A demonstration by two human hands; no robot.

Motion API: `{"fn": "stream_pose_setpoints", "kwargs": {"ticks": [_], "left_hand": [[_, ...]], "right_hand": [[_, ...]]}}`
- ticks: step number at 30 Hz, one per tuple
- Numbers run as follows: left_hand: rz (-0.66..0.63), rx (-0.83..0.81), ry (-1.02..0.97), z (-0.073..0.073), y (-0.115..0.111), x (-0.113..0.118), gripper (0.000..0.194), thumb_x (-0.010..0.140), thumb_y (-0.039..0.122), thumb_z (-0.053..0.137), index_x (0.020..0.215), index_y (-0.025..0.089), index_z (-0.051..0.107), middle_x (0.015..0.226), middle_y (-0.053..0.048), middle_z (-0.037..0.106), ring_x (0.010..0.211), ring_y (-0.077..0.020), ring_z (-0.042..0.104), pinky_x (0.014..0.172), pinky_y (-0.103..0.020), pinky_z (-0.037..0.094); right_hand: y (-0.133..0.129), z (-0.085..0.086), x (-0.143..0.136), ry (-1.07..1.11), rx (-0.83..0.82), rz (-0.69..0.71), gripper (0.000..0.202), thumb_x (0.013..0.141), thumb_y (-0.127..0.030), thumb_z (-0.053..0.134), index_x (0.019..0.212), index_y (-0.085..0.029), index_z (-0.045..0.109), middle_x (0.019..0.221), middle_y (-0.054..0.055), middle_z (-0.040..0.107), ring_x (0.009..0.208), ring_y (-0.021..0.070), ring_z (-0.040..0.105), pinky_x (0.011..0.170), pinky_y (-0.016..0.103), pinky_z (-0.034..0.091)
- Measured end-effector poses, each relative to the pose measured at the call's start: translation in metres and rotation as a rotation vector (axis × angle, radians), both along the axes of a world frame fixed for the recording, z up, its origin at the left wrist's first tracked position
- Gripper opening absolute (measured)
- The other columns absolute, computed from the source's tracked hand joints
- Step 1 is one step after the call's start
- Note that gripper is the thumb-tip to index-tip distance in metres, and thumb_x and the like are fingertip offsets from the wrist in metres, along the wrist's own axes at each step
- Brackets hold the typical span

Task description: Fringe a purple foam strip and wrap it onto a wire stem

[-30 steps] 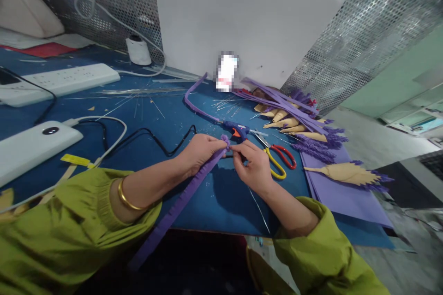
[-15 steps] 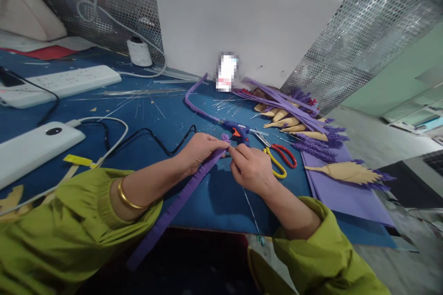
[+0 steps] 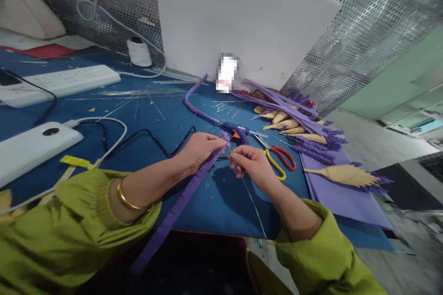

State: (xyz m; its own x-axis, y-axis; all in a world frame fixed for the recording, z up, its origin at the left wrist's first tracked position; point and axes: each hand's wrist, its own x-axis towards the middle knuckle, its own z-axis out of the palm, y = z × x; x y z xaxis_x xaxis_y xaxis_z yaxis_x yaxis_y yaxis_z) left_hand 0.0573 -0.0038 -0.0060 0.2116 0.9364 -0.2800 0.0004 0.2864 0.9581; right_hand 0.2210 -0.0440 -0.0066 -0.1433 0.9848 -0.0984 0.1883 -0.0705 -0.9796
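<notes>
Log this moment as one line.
left hand: pinching purple strip | right hand: pinching thin wire | glue gun: beside scissors

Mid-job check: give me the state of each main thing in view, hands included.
Left hand: pinching the purple strip
Right hand: pinching the wire
Purple strip: top bunched, lower end hanging
Wire: slanting downward
Glue gun: lying unheld
Scissors: lying, handles apart
Power bank: cable plugged in
Power strip: lying flat, power unclear
Phone: lit, blurred
Spool: standing
</notes>
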Motion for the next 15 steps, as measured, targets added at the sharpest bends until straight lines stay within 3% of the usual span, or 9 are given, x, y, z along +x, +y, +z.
{"fn": "stream_pose_setpoints", "kwargs": {"ticks": [3,8,15], "left_hand": [[-0.046,-0.001,-0.03,0.0013,-0.0015,-0.0009,0.022,0.063,0.035,0.072,0.058,0.015,0.066,0.045,0.004,0.049,0.042,-0.0073,0.033,0.041,-0.023,0.021],[-0.062,-0.004,-0.046,0.0076,-0.0053,-0.0016,0.021,0.062,0.034,0.072,0.06,0.015,0.066,0.046,0.004,0.049,0.041,-0.0072,0.033,0.041,-0.023,0.018],[-0.021,0.015,-0.053,-0.0013,-0.0024,0.0006,0.015,0.059,0.028,0.072,0.058,0.014,0.065,0.05,0.003,0.056,0.05,-0.0094,0.047,0.051,-0.022,0.034]], "right_hand": [[0.0001,-0.0004,-0.0023,0.027,0.012,-0.041,0.022,0.072,-0.038,0.068,0.066,-0.018,0.061,0.051,-0.004,0.061,0.034,0.0079,0.049,0.036,0.02,0.038],[-0.0015,-0.0039,-0.0036,-0.033,0.073,-0.045,0.017,0.074,-0.032,0.065,0.067,-0.019,0.06,0.052,-0.004,0.061,0.034,0.0077,0.05,0.035,0.018,0.038],[-0.0038,-0.0065,-0.0051,-0.1,0.111,-0.015,0.014,0.077,-0.028,0.061,0.066,-0.019,0.057,0.054,-0.005,0.061,0.036,0.0081,0.053,0.038,0.018,0.039]]}}
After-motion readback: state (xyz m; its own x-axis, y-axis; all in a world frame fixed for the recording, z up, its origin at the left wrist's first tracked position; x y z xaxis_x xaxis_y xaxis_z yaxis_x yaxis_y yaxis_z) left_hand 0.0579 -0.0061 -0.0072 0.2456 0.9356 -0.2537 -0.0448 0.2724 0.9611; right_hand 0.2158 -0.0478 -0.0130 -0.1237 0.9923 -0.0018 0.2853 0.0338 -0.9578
